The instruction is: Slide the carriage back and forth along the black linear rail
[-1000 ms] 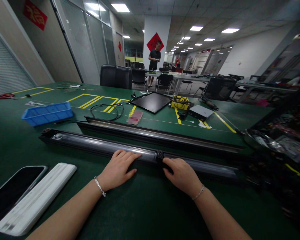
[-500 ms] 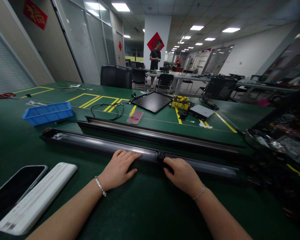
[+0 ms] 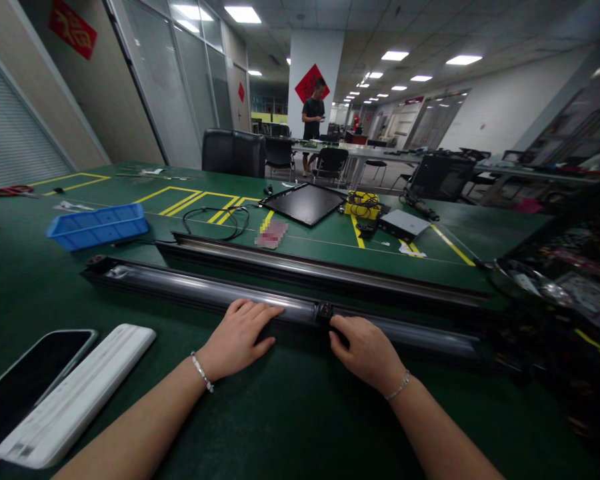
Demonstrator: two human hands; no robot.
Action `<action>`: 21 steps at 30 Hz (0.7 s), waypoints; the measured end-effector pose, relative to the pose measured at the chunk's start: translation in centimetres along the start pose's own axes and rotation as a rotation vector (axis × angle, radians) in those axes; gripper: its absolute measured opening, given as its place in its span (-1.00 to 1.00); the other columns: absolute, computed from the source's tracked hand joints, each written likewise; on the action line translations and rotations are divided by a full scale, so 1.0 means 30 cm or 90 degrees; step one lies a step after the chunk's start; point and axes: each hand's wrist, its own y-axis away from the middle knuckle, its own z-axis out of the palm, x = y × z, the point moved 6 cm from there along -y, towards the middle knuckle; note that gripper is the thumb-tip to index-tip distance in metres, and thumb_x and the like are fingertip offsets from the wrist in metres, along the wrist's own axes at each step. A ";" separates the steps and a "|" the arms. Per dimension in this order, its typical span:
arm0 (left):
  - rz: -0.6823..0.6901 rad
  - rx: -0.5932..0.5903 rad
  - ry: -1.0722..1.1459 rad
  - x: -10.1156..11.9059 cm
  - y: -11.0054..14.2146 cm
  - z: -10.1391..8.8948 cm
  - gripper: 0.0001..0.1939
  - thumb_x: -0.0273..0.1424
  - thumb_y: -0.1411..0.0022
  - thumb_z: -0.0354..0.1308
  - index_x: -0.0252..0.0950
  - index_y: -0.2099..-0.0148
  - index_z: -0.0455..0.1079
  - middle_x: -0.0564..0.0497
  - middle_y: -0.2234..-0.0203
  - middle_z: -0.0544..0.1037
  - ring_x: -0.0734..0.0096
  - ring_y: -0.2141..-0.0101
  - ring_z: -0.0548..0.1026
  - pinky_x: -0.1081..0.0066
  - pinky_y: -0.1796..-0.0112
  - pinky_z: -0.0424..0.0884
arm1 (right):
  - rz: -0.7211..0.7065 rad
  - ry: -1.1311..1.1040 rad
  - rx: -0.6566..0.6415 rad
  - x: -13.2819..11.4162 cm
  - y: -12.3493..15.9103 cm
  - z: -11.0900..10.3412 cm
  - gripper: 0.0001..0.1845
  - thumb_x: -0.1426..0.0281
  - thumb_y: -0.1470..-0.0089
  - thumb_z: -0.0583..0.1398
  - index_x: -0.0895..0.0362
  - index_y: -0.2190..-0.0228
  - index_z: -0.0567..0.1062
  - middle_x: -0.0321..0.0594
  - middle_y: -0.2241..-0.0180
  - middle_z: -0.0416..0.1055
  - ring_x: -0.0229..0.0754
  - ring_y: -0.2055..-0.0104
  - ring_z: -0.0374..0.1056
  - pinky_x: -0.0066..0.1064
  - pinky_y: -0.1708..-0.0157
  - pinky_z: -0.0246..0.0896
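Note:
A long black bar with a clear, shiny inner face lies across the table in front of me. My left hand rests over its near edge, fingers laid out on the shiny face and thumb apart on the near side. Close to the middle of the bar, a small black block straddles it. My right hand has its fingertips pinched at the block's right near side; its thumb is curled below. Just behind runs a second long black channel, which neither hand touches.
A blue bin stands at left, with scissors beyond. Nearby lie a phone and a white power bank. Behind are a black panel, a yellow box of cables and a grey box. A person stands farther back.
The small black block and my right hand have shifted very slightly to the right along the bar. My left hand stays in place. The person at the back has raised their hands a little.

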 end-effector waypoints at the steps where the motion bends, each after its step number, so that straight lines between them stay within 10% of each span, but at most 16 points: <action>1: 0.000 -0.001 0.000 0.000 0.000 0.000 -0.52 -0.30 -0.17 0.06 -0.11 -0.15 0.17 0.00 0.07 0.43 0.27 0.09 0.35 0.19 -0.01 0.09 | 0.000 -0.001 0.004 0.000 0.001 -0.001 -0.84 0.41 -0.06 0.01 0.10 0.37 0.39 -0.26 0.47 0.39 -0.24 0.42 0.27 -0.42 0.36 0.06; 21: -0.006 -0.012 0.000 -0.002 -0.001 0.004 -0.52 -0.30 -0.17 0.08 -0.11 -0.15 0.15 0.02 0.08 0.43 0.29 0.09 0.33 0.19 -0.01 0.08 | 0.014 -0.002 0.023 0.020 0.007 0.012 -0.78 0.52 -0.01 -0.04 0.13 0.41 0.39 -0.25 0.51 0.35 -0.26 0.46 0.22 -0.42 0.40 -0.02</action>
